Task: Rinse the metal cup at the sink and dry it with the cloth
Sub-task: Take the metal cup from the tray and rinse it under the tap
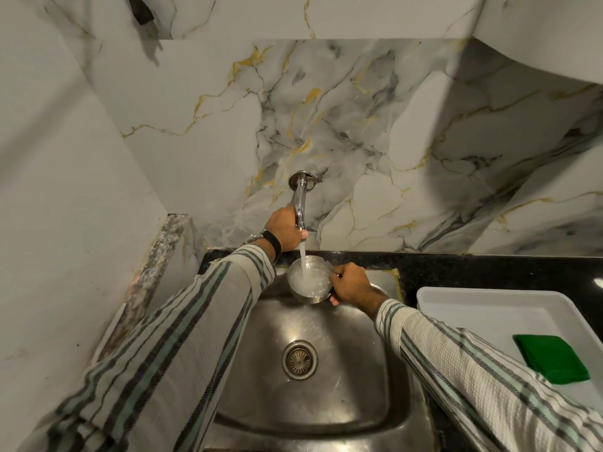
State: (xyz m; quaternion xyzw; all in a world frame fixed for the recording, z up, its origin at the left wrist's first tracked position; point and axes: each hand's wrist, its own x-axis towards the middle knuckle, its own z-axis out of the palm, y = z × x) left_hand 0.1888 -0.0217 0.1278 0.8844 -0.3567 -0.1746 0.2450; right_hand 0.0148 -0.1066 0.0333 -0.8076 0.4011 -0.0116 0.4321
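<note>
Head view looks down on your two hands over the steel sink (326,402). Your right hand (350,285) has its grip clamped on the metal cup (309,282), fingers wrapped around the cup's right side and rim, holding it upright above the back of the basin. Water (302,256) runs from the wall tap (299,203) straight into the cup, which is full of frothy white water. Your left hand (284,230) has its grip closed around the lower end of the tap spout, a dark band on that wrist. To the right, on the black counter (489,269), sits a white tray (483,308) with a folded green cloth (551,357) lying in it, well apart from the cup. The drain (299,359) lies below the cup in the basin.
</note>
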